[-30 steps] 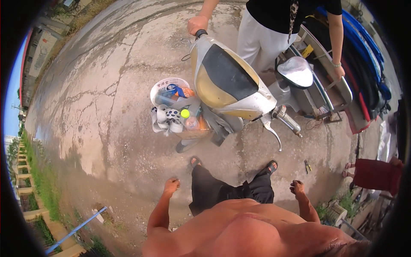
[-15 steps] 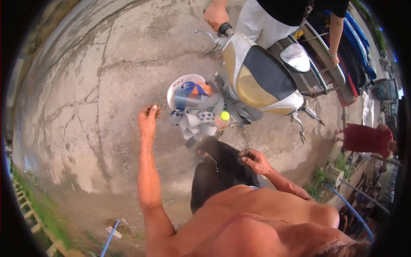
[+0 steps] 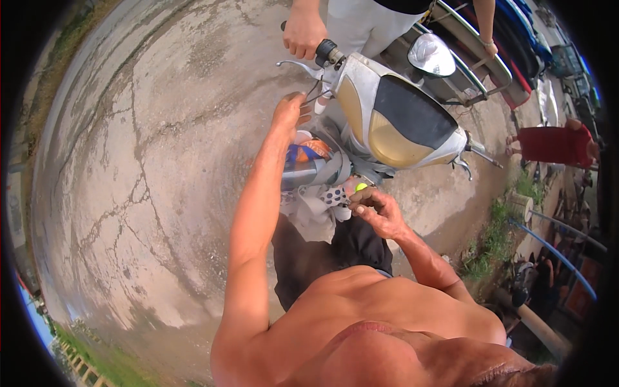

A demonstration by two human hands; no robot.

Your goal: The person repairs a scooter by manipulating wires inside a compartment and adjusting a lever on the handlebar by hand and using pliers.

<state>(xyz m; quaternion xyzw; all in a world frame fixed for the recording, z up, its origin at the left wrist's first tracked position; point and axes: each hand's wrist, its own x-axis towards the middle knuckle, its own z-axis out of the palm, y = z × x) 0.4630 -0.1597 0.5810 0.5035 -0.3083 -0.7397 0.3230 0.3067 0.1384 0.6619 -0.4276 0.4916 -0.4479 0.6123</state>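
Left hand [image 3: 290, 118], fingers part-curled, hold unclear, lies nearest the scooter's [image 3: 412, 111] thin cable [image 3: 317, 98], slanting rightward from it.

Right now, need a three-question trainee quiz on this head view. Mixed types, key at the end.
1. True or false: the person's right hand is nearer the lime-yellow cap than the left hand is.
2. Multiple choice: what pattern does the pale cloth by the right hand show? A) stripes B) checks C) dark dots
3. Fill in: to the right of the scooter in the picture, a bystander wears ____ clothing.

Key: 1. True; 2. C; 3. red
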